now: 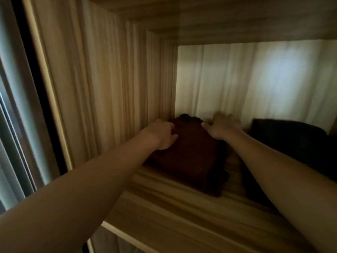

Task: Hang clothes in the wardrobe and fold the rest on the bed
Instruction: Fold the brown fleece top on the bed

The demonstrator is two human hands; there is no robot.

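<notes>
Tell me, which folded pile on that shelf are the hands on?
The reddish-brown pile by the side wall, under the left hand and right hand. The black pile sits apart at right.

A folded brown garment (189, 154) lies flat on a shelf (164, 216) of the wardrobe (109, 88), in the left back corner of the compartment. Its left side is close to the side wall and its far end is near the pale back panel. It is a thick, squarish stack, set slightly askew to the shelf's front edge. A darker layer (221, 177) shows beneath it along its right and front sides. A small dark lump (187, 116) sits at its far end; what it is cannot be told. To the right, apart from the stack, lies a black pile (291, 141) of cloth on the same shelf.
</notes>
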